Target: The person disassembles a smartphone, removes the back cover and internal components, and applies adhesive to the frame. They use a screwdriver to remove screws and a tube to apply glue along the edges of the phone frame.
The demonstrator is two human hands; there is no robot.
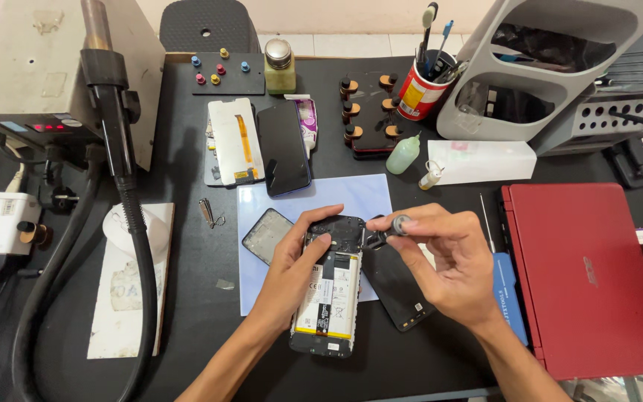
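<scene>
The left hand [292, 272] grips the opened phone [329, 286], which lies back-off on the pale blue mat [366, 197] at the near centre of the dark table [187, 313]. The right hand [448, 260] pinches a screwdriver [388, 229] whose tip sits at the phone's far right corner. A black back cover [400, 294] lies just right of the phone under that hand, a small frame part [266, 235] just left, a red laptop [586, 275] farther right, and a hot-air hose [124, 186] to the far left.

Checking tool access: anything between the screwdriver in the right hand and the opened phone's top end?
Nothing visible. The right hand holds the screwdriver with its tip already at the top end of the opened phone. The left hand grips the phone's left edge, its fingers clear of the tip.
</scene>
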